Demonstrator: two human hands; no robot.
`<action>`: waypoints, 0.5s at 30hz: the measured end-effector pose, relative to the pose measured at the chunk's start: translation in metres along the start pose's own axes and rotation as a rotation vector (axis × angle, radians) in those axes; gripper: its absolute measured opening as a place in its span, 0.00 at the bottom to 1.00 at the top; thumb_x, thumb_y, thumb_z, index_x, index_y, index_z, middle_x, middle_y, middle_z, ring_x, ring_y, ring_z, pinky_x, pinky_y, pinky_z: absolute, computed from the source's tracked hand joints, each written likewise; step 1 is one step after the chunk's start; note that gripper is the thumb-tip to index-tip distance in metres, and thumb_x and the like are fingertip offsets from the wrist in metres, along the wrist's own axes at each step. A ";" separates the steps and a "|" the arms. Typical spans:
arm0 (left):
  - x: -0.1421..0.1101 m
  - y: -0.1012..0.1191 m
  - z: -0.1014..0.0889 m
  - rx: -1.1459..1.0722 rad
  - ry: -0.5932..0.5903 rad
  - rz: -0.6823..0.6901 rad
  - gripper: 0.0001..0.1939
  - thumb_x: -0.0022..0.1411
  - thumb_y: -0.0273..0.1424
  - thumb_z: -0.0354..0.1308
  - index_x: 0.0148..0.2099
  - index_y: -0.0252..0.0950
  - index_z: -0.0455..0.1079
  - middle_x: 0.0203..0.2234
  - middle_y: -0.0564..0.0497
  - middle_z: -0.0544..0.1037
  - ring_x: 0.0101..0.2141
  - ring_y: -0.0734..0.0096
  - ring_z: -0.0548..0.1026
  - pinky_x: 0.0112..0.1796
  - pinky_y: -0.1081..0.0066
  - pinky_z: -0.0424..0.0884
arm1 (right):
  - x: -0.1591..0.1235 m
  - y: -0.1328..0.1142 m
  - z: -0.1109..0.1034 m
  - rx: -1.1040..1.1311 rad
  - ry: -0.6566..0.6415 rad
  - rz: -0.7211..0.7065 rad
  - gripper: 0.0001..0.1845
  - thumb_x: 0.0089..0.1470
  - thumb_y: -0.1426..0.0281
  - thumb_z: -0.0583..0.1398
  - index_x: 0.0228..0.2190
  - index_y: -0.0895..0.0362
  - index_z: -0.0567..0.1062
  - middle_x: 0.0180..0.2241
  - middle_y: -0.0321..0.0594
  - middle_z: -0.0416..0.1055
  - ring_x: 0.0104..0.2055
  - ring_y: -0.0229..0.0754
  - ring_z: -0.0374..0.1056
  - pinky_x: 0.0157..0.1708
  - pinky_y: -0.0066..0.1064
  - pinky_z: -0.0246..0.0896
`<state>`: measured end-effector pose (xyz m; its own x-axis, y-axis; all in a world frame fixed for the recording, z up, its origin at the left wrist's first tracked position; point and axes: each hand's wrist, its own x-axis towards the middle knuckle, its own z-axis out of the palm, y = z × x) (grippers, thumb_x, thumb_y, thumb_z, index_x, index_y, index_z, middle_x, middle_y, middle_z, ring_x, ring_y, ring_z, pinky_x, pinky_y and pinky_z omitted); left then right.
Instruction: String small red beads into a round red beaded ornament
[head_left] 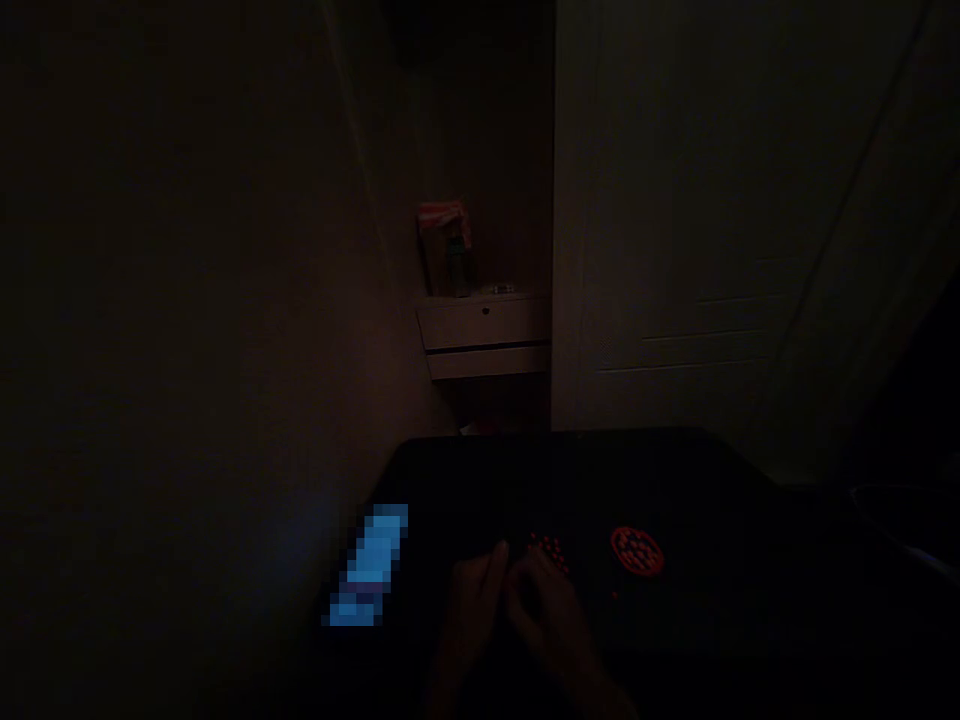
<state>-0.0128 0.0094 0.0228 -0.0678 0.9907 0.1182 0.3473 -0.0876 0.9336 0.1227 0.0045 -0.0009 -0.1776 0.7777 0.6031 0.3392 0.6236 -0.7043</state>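
Dimly visible, with left hand and right hand close together, fingers curled inward; cannot tell in such darkness whether gripping anything. Could scatter the small red bits on the counter, just beside right hand, by brushing them unseen. As a cluster, slant lengthwise from far left to near right, like the nearby red ring; individually too small to read.

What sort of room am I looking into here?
Probably a dark room in a home: a drawer unit at the back, a tall door-like panel to its right, and a dark table in front.
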 end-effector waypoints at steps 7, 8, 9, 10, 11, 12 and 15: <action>0.000 0.005 0.000 -0.003 0.024 -0.016 0.34 0.62 0.61 0.46 0.22 0.37 0.64 0.17 0.55 0.62 0.23 0.72 0.60 0.25 0.70 0.55 | 0.000 -0.008 -0.007 0.037 0.067 0.018 0.06 0.59 0.75 0.56 0.35 0.52 0.71 0.33 0.36 0.74 0.34 0.41 0.72 0.36 0.29 0.66; 0.000 0.005 0.000 -0.014 0.037 -0.030 0.34 0.61 0.62 0.46 0.22 0.37 0.63 0.17 0.56 0.62 0.22 0.72 0.60 0.25 0.70 0.55 | 0.000 -0.009 -0.008 0.052 0.090 0.037 0.06 0.60 0.74 0.55 0.35 0.52 0.71 0.33 0.36 0.74 0.34 0.41 0.72 0.36 0.29 0.66; 0.000 0.005 0.000 -0.025 0.044 -0.045 0.34 0.61 0.63 0.46 0.22 0.37 0.63 0.17 0.56 0.61 0.22 0.73 0.59 0.24 0.70 0.55 | 0.001 -0.010 -0.009 0.068 0.107 0.059 0.06 0.62 0.72 0.55 0.34 0.52 0.71 0.32 0.36 0.74 0.33 0.41 0.71 0.35 0.29 0.66; 0.000 0.006 0.000 -0.032 0.047 -0.057 0.34 0.60 0.63 0.46 0.22 0.37 0.62 0.17 0.56 0.61 0.21 0.73 0.59 0.24 0.70 0.55 | 0.001 -0.010 -0.010 0.083 0.119 0.081 0.07 0.63 0.71 0.54 0.33 0.52 0.71 0.31 0.36 0.73 0.33 0.41 0.71 0.35 0.29 0.66; 0.000 0.005 0.000 -0.034 0.051 -0.063 0.34 0.60 0.64 0.46 0.22 0.38 0.62 0.17 0.56 0.61 0.21 0.73 0.60 0.24 0.70 0.55 | 0.002 -0.010 -0.011 0.096 0.129 0.101 0.08 0.64 0.69 0.54 0.33 0.52 0.71 0.30 0.36 0.73 0.32 0.41 0.71 0.34 0.29 0.66; 0.000 0.005 0.000 -0.031 0.052 -0.063 0.35 0.59 0.64 0.46 0.22 0.38 0.63 0.17 0.56 0.62 0.21 0.72 0.60 0.24 0.70 0.55 | 0.002 -0.010 -0.011 0.107 0.133 0.118 0.08 0.64 0.67 0.54 0.33 0.52 0.72 0.30 0.36 0.73 0.32 0.41 0.71 0.34 0.29 0.66; 0.000 0.003 0.000 -0.020 0.053 -0.054 0.35 0.60 0.64 0.45 0.21 0.38 0.63 0.16 0.56 0.61 0.21 0.73 0.60 0.24 0.71 0.55 | 0.000 -0.008 -0.009 0.139 0.143 0.155 0.12 0.66 0.62 0.54 0.32 0.52 0.72 0.29 0.36 0.73 0.30 0.41 0.69 0.31 0.29 0.66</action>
<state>-0.0116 0.0096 0.0255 -0.1354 0.9872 0.0845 0.3235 -0.0366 0.9455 0.1281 -0.0011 0.0087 0.0020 0.8519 0.5237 0.2206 0.5105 -0.8311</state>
